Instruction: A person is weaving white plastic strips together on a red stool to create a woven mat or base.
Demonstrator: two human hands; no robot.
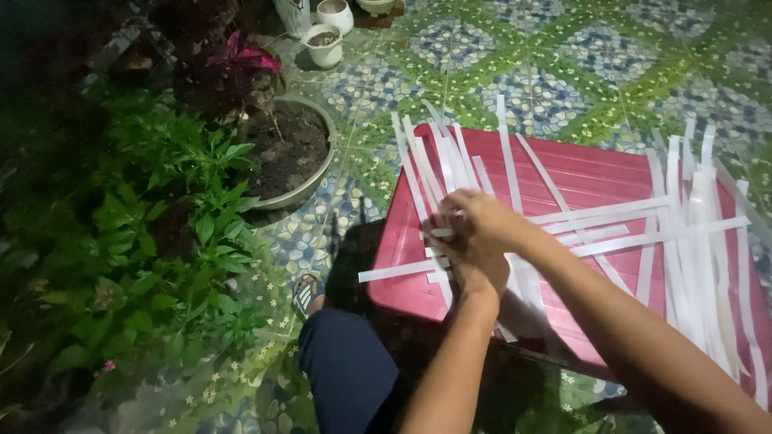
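Long, flat white paper strips (683,241) lie scattered over a smooth, glossy red plastic lid (587,173) with shallow ridges running along it. Some strips fan out toward the far edge, a thick sheaf is piled at the right end, and a few cross the lid sideways, one poking past its near left edge. Both hands meet over the left part of the lid. The left hand (474,261) is curled, its fingers closed around the ends of a few strips, and the right hand (481,215) sits on top of it, fingers bent tight and pinching the same strips; the two hands touch.

The lid rests low over a tiled floor (563,72) patterned in green diamonds with blue pebble rounds and small white flowers. A knee in dark blue cloth (346,370) and a striped sandal (307,293) show near the lid's left corner. To the left stands a round metal basin (310,181) full of dark soil, leafy green plants (161,233) crowding beside it, a red-leaved plant (241,56) behind, and small white pots (326,44) farther back. The light is dim, as at night.
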